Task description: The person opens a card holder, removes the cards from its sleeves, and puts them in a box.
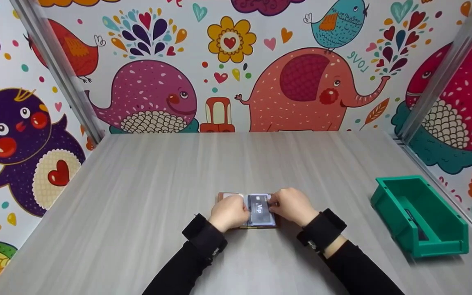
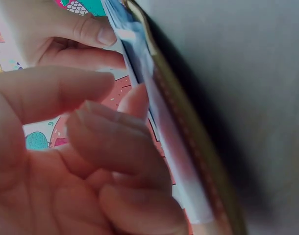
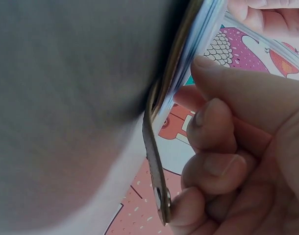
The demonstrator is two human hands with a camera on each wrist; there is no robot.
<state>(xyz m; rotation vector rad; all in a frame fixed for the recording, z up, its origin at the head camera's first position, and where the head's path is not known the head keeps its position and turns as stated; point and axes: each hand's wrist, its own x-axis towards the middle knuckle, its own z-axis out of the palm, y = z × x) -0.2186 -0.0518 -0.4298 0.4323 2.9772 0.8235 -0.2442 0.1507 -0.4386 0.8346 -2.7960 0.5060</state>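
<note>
A brown card holder (image 1: 277, 223) with clear plastic sleeves lies open on the table. On its right half shows a dark card (image 1: 259, 215) marked "Vip". My right hand (image 1: 293, 205) pinches the card's right edge between thumb and forefinger, its other fingers curled. My left hand (image 1: 228, 214) lies over the left half, fingers loosely bent. In the left wrist view a fingertip of it touches the sleeves (image 2: 161, 115), while its thumb stands off them. A strap with a metal snap (image 3: 157, 171) sticks out from the holder beside my right fingers.
A green open bin (image 1: 424, 217) stands on the table at the right, with a dark flat item (image 1: 416, 223) inside it. Printed panels with cartoon animals wall in the back and sides of the grey wood-patterned table (image 1: 158, 176).
</note>
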